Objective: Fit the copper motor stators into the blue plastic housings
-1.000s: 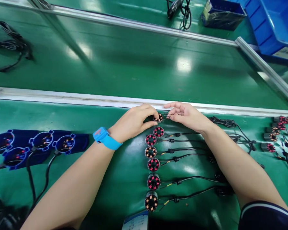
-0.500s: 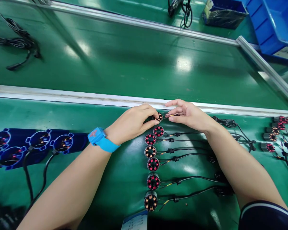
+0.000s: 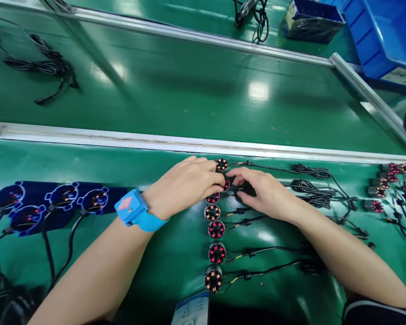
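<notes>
A column of small round motor stators (image 3: 216, 229) with red and copper windings lies on the green bench, each trailing a black cable to the right. My left hand (image 3: 186, 185), with a blue wrist strap (image 3: 135, 211), has its fingers curled onto the second stator from the top (image 3: 226, 184). My right hand (image 3: 262, 192) meets it from the right, fingers closed over that stator's black wire. The topmost stator (image 3: 222, 164) lies free just beyond my fingertips, its cable (image 3: 309, 171) running off right.
Blue housings with stators (image 3: 62, 198) sit in a group at the left. More stators (image 3: 387, 178) and wires lie at the right edge. A metal rail (image 3: 122, 140) borders the conveyor belt behind. A black cable bundle (image 3: 43, 67) rests on the belt. Blue bins (image 3: 385, 31) stand far right.
Both hands have let go of the topmost stator and drawn back toward me onto the second stator and its wire. The cable bundle on the belt has shifted right.
</notes>
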Available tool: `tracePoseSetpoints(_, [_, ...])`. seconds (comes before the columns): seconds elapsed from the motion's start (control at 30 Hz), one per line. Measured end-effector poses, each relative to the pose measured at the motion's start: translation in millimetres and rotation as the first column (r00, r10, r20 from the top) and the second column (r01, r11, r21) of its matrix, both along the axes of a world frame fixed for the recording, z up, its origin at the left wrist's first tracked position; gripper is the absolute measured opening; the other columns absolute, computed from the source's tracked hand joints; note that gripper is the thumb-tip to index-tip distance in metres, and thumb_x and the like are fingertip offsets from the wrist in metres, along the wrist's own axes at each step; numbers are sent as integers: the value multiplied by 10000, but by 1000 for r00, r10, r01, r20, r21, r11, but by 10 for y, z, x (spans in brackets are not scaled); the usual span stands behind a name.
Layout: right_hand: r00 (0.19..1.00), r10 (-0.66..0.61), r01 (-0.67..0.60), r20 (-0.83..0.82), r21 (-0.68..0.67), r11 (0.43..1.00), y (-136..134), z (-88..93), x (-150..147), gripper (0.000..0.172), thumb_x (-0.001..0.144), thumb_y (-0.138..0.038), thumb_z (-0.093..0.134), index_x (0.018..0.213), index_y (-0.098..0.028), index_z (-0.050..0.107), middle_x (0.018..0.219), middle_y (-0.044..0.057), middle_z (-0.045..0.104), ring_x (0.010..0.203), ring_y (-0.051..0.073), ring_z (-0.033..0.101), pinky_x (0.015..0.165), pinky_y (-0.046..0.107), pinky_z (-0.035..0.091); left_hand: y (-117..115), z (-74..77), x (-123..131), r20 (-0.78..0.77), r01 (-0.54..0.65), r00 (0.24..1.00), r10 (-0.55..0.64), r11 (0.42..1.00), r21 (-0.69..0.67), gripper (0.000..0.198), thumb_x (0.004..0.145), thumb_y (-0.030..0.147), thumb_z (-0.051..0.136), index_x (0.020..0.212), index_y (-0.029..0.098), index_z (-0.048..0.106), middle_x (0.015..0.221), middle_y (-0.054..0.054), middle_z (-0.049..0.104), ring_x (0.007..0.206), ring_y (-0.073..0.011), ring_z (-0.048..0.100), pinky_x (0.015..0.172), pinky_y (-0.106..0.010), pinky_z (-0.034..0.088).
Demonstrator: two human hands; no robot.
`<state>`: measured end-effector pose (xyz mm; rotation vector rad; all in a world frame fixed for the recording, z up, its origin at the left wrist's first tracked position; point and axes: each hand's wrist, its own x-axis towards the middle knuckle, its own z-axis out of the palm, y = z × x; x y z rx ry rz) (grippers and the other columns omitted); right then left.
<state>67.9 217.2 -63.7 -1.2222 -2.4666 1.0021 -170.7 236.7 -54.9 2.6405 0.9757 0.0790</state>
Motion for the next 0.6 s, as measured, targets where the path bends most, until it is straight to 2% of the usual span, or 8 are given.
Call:
tracePoseSetpoints(0.1, [996, -54, 52, -70, -23, 998, -20, -73, -31, 523, 841, -72, 499, 1346, -208, 496, 977, 32, 667, 841, 157, 635, 790, 314, 510, -33, 31, 16, -58, -14, 998, 18, 998, 66, 162, 973, 346, 595, 960, 233, 711, 869, -28, 603, 781, -187, 551, 728, -331, 364])
tracePoseSetpoints(0.2, [986, -132, 119, -100, -124, 985, 21, -55, -11, 526, 811, -97, 518, 1330, -187, 522, 955, 25, 662, 787, 141, 615, 730, 285, 494, -42, 41, 25, -88, -32, 995, 42, 993, 118, 157, 973, 327, 593, 926, 221, 699, 831, -31, 591, 761, -195, 542, 705, -340, 354])
tracePoseSetpoints(0.3, [978, -192, 173, -77, -209, 963, 59, -27, -2, 382, 810, -177, 583, 1189, -183, 630, 974, 28, 682, 767, 136, 596, 695, 274, 476, -50, 33, 37, -76, -37, 996, 47, 990, 136, 181, 989, 296, 554, 899, 214, 689, 802, -30, 584, 742, -189, 531, 688, -336, 348])
tracePoseSetpoints(0.4, [974, -224, 212, -39, -206, 955, 79, -38, -20, 182, 847, -282, 609, 970, -184, 701, 901, 21, 683, 708, 128, 562, 673, 279, 445, -61, 19, 53, -42, -38, 998, 44, 991, 129, 214, 999, 272, 520, 871, 206, 679, 798, -30, 586, 735, -181, 526, 680, -331, 348])
tracePoseSetpoints(0.5, [959, -277, 254, -68, -238, 938, 95, -86, -29, 191, 868, -351, 614, 888, -182, 701, 821, 10, 662, 685, 124, 537, 661, 275, 418, -64, 11, 66, -32, -48, 998, 51, 995, 86, 204, 998, 274, 525, 873, 209, 673, 801, -24, 587, 737, -178, 530, 682, -328, 351])
tracePoseSetpoints(0.6, [928, -342, 272, -148, -361, 892, 110, -130, -18, 235, 879, -403, 614, 886, -181, 692, 795, -1, 662, 676, 117, 532, 642, 263, 401, -64, 15, 80, -49, -52, 997, 53, 998, 38, 199, 1006, 279, 514, 896, 214, 667, 826, -20, 593, 757, -182, 542, 699, -333, 361])
